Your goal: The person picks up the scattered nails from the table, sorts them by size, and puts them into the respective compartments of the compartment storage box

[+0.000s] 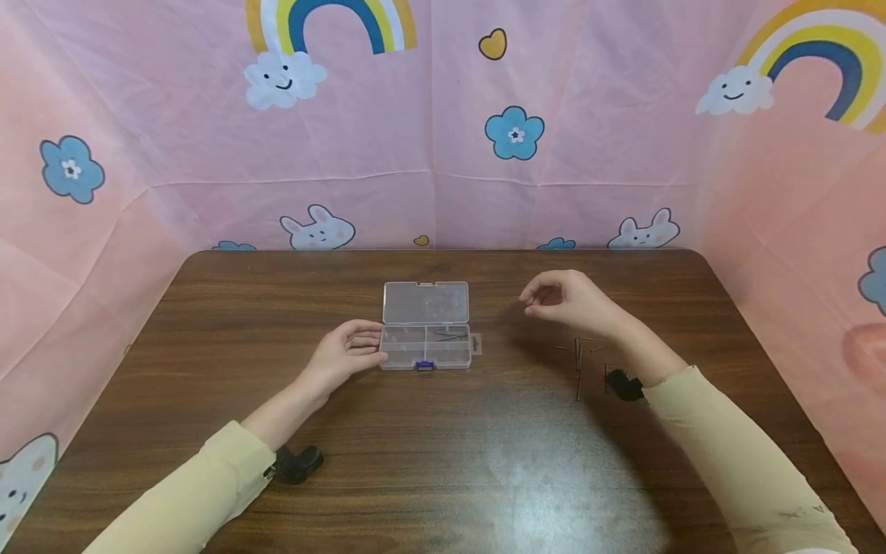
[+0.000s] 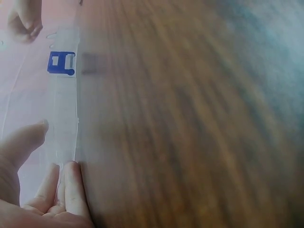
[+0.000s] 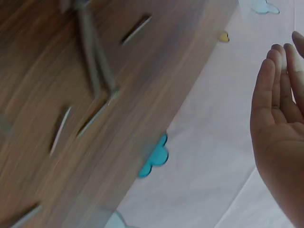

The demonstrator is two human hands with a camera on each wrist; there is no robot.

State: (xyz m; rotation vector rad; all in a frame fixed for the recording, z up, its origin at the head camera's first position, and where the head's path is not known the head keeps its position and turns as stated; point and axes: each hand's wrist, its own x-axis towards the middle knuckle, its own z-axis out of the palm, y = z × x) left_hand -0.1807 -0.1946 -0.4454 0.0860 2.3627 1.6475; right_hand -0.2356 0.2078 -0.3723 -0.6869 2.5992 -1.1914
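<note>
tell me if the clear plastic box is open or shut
Open: in the head view, the lid is swung back, leaving the clear plastic box's compartments uncovered.

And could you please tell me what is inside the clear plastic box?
The clear plastic box holds thin metal pieces in its far right compartment; I cannot make out anything else. The left hand covers its near left corner, hiding that spot.

A pink cloth (image 1: 616, 138) rises behind the far edge of the brown table (image 1: 401, 492); a printed rabbit (image 1: 647, 233) shows above that edge near the far right corner, a blue flower (image 1: 529, 125) and yellow heart (image 1: 493, 45) higher up
</note>
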